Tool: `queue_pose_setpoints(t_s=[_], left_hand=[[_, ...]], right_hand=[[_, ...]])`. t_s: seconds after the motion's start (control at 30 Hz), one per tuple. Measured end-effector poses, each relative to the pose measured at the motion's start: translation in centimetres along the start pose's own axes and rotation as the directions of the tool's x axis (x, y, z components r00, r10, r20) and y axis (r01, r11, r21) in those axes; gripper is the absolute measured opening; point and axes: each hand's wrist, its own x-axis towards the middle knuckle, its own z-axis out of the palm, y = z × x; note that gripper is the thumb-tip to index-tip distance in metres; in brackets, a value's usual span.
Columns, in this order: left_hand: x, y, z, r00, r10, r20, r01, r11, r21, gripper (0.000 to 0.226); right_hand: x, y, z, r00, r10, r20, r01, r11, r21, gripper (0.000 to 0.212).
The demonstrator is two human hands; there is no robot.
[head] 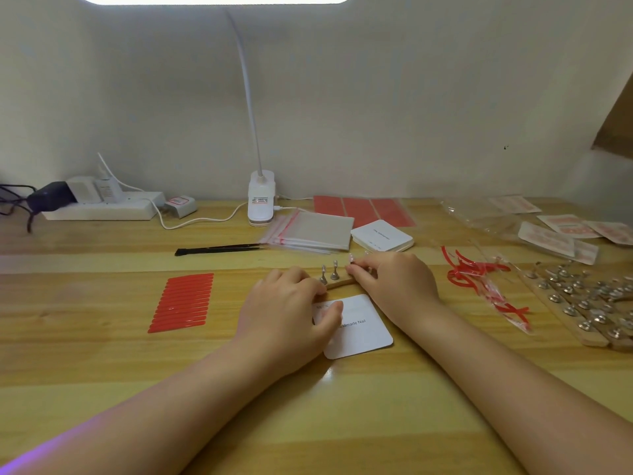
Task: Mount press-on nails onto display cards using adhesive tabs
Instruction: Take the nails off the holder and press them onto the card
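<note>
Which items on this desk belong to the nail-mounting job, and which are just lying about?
In use: display card, wooden nail stand, pink nail pinched by right hand, left hand, red adhesive tabs.

Lying about: power strip, tweezers, lamp base.

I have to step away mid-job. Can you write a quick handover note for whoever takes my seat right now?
Left hand rests on the wooden stand and the display card. Right hand pinches a press-on nail at the stand. Red adhesive tabs lie to the left, spare cards behind. Done: unclear, the card's top corner is hidden. Left: move the nails onto the card.
</note>
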Motion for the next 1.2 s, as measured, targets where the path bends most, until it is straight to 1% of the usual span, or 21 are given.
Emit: queue_pose_setpoints(t_s=[0.1, 0.27, 0.4, 0.47, 0.57, 0.63, 0.73, 0.83, 1.0, 1.13, 1.2], left_hand=[[0.1, 0.0, 0.0, 1.0, -0.003, 0.007, 0.003, 1.0, -0.005, 0.045], [0.1, 0.0, 0.0, 1.0, -0.009, 0.005, 0.009, 1.0, 0.002, 0.048], [0.2, -0.1, 0.2, 0.999, -0.035, 0.024, 0.035, 0.999, 0.014, 0.055], [0.2, -0.2, 0.0, 0.999, -0.04, -0.036, 0.038, 0.997, -0.062, 0.048], [0.3, -0.5, -0.5, 0.979, -0.055, -0.196, 0.007, 0.972, -0.237, 0.035], [0.4, -0.8, -0.8, 0.968, -0.046, -0.248, -0.036, 0.949, -0.314, 0.034], [0.4, -0.9, -0.9, 0.966, -0.003, -0.258, -0.096, 0.924, -0.369, 0.038], [0.4, -0.8, -0.8, 0.96, 0.034, -0.278, -0.135, 0.926, -0.353, 0.037], [0.5, -1.1, -0.7, 0.949, 0.021, -0.313, -0.14, 0.921, -0.364, 0.023], [0.5, -0.9, -0.9, 0.95, 0.034, -0.311, -0.154, 0.916, -0.371, 0.033], [0.5, -0.9, -1.0, 0.951, 0.035, -0.308, -0.154, 0.916, -0.371, 0.032]], right_hand=[[0.0, -0.1, 0.0, 1.0, -0.007, 0.005, 0.007, 1.0, -0.017, 0.023], [-0.1, -0.4, -0.2, 1.0, 0.003, -0.007, -0.002, 0.999, 0.053, 0.02], [-0.3, -0.7, -0.4, 0.996, -0.009, -0.089, 0.024, 0.987, 0.16, 0.011], [-0.6, -1.1, -0.5, 0.991, -0.033, -0.13, 0.062, 0.972, 0.227, 0.003], [-1.0, -1.9, -0.6, 0.979, -0.107, -0.174, 0.157, 0.938, 0.308, 0.006], [-1.3, -2.4, -0.7, 0.969, -0.158, -0.187, 0.215, 0.915, 0.34, 0.005], [-1.5, -2.8, -0.7, 0.934, -0.275, -0.228, 0.34, 0.88, 0.33, 0.006], [-1.6, -2.8, -0.7, 0.906, -0.351, -0.238, 0.412, 0.86, 0.301, 0.007], [-1.7, -2.8, -0.7, 0.879, -0.414, -0.238, 0.47, 0.838, 0.277, 0.006], [-1.7, -2.9, -0.7, 0.876, -0.416, -0.243, 0.474, 0.834, 0.282, 0.006], [-1.7, -2.9, -0.7, 0.88, -0.407, -0.245, 0.467, 0.836, 0.288, 0.006]])
